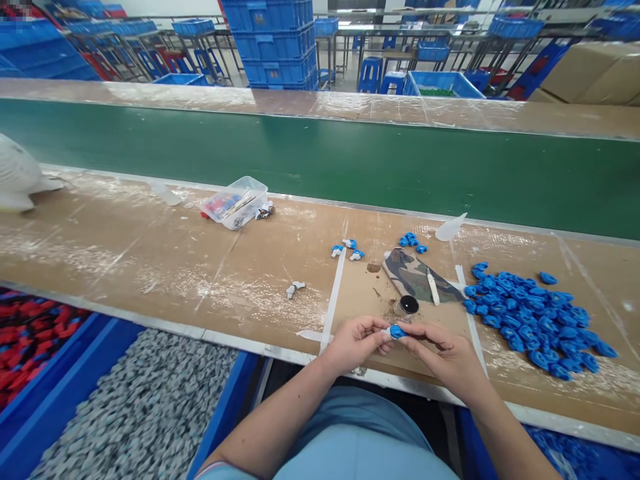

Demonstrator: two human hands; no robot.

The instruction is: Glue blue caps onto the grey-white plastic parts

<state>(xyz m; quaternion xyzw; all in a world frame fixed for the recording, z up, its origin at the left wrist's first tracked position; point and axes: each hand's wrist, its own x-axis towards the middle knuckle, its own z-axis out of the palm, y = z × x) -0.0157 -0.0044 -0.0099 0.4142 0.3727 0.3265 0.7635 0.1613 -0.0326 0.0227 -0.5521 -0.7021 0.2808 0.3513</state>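
Note:
Between my fingertips, near the bench's front edge, is a small blue and grey plastic piece [397,331]. My left hand [357,343] pinches its pale grey end, and my right hand [445,353] grips the blue end. Just beyond them stands a small round pot [409,305] with dark contents. Behind it a camouflage cloth [410,273] lies flat, carrying a slim white-handled tool [433,288]. Several blue and grey pieces [356,255] rest left of the cloth, and a lone grey piece [295,289] lies farther left.
A large heap of blue parts [540,320] spreads on the right. A clear tray [235,203] of tools and a white squeeze bottle [451,228] stand towards the green conveyor belt [320,160]. Below the bench at left are bins of grey parts [135,400] and red parts [35,340].

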